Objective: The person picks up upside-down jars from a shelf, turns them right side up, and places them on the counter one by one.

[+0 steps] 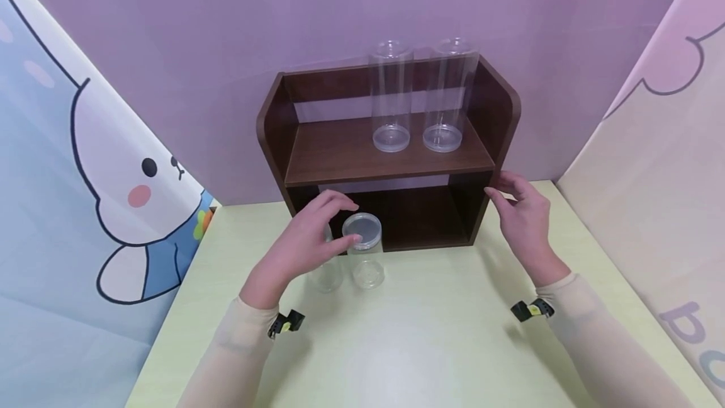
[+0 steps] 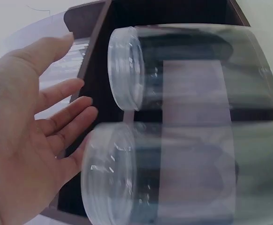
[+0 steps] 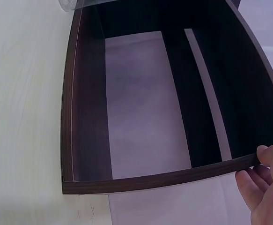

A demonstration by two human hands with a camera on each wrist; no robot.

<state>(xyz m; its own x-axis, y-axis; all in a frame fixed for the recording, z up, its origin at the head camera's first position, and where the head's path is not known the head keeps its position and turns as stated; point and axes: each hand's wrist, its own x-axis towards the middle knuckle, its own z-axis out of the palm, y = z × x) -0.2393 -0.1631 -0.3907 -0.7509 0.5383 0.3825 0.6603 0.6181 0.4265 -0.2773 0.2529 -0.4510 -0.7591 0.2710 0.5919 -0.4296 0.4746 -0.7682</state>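
Before the shelf, two jars partly block it, left grip wide, right grip pinching its side.

The shelf unit stands toward the back of the worktop, before a backdrop. On its upper board, one jar stands near the middle, another jar to its right. Before the lower compartment's left part, the left front jar and right front jar stand side by side.
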